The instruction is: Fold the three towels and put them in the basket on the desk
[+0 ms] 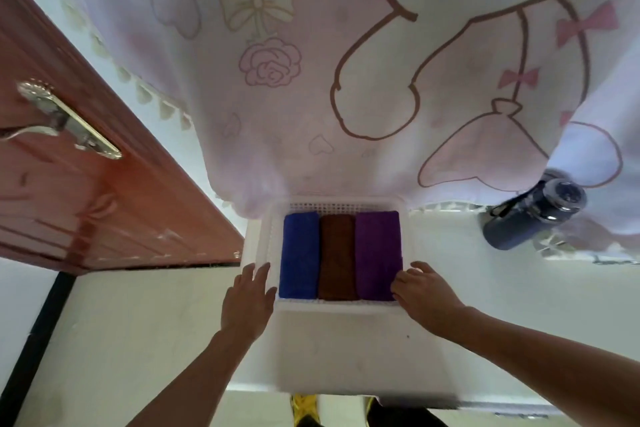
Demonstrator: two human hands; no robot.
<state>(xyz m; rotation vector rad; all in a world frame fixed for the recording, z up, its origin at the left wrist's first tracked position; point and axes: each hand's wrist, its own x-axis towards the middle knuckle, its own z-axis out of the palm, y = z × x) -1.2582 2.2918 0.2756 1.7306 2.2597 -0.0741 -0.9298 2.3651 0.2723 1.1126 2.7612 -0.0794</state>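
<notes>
Behind our white desk (485, 288) hangs a pink cartoon-print curtain (311, 80). On the desk sits the white plastic basket (343, 206), holding the blue towel (299, 253), brown towel (337, 256) and purple towel (378, 253), folded side by side. They look soft and light; the stiff rim seems the better hold. Our left hand (247, 298) lies spread flat beside the basket; our right hand (420, 291) curls loosely at the purple towel's corner.

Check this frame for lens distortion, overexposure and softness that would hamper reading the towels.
Head view: strong wide-angle bending of the door; the white basket and desk wash out, edges hard to separate; overall slightly soft; blue towel, brown towel and purple towel remain clearly distinguishable.
</notes>
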